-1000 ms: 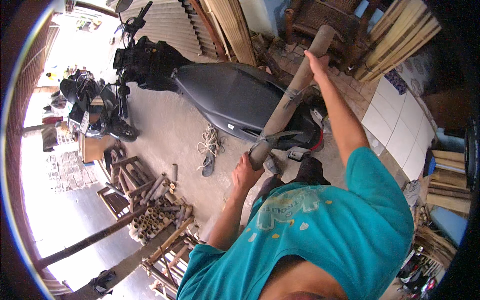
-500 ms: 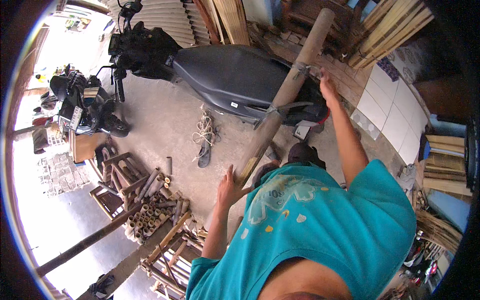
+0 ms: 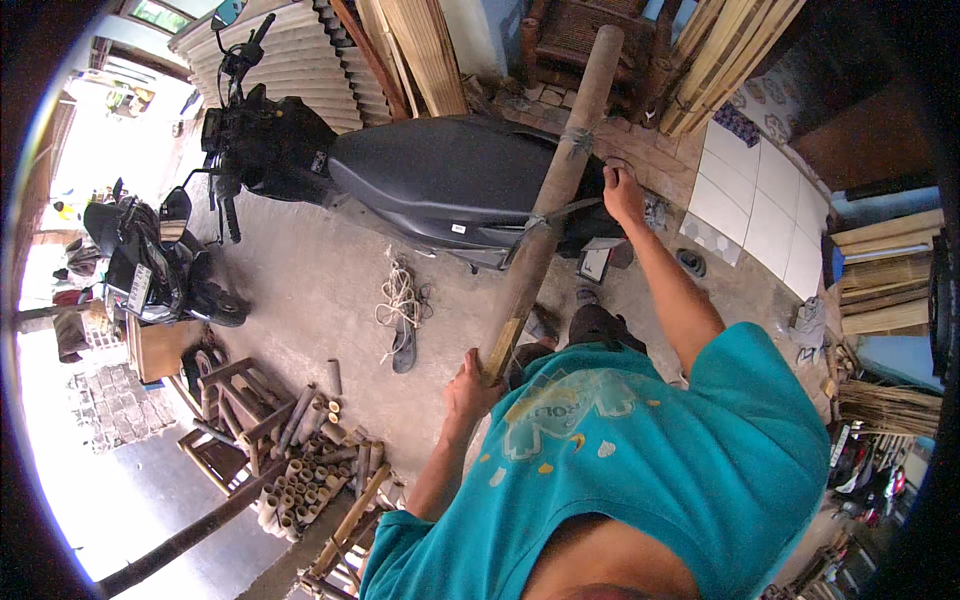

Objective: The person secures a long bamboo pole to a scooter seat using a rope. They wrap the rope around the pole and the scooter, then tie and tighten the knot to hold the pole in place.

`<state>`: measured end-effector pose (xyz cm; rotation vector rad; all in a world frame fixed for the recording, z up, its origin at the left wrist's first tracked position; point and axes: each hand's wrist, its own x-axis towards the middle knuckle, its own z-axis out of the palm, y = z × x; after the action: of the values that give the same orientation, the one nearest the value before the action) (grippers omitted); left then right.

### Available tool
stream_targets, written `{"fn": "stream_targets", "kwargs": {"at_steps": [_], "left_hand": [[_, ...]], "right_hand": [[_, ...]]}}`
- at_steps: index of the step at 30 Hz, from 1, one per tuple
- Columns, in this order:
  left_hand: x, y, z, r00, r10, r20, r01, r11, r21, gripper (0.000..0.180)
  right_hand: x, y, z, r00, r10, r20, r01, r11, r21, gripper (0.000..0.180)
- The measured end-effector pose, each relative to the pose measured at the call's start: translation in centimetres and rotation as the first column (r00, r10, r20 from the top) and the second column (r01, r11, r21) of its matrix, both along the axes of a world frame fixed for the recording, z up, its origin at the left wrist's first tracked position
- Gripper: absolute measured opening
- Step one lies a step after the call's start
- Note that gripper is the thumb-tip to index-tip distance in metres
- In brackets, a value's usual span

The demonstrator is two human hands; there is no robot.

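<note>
The left hand holds one end of the long pole; past that grip it crosses over the black seat; it looks stiff and heavy, best held at both ends; I can't tell if the right hand pinches the strap.

A: Seen from where?
B: From the wearer's own head, through the left of two side-by-side fisheye cameras, facing down over a turquoise T-shirt, nearest the lens.
A: And beyond?
B: The left hand and right hand at middle distance, a motorcycle seat in the upper half, a corrugated sheet farther off; straight edges bend toward the rim.
</note>
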<state>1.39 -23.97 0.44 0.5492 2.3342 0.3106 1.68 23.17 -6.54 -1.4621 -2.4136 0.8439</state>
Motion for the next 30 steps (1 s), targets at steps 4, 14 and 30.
{"fn": "stream_targets", "kwargs": {"at_steps": [4, 14, 30], "left_hand": [[0.1, -0.2, -0.1, 0.999, -0.028, -0.023, 0.029, 0.999, 0.038, 0.08], [2.5, 0.0, 0.9, 0.979, 0.092, -0.184, -0.072, 0.991, 0.116, 0.092], [14.7, -25.6, -3.4, 0.84, 0.212, -0.5, -0.11, 0.968, 0.225, 0.061]], "right_hand": [[0.1, 0.4, 0.3, 0.997, 0.025, 0.067, -0.019, 0.996, -0.09, 0.065], [1.1, 1.6, -1.4, 0.993, -0.036, -0.11, 0.027, 0.996, -0.084, 0.071], [62.4, -21.5, -22.3, 0.819, 0.207, 0.535, 0.012, 0.927, -0.376, 0.047]]}}
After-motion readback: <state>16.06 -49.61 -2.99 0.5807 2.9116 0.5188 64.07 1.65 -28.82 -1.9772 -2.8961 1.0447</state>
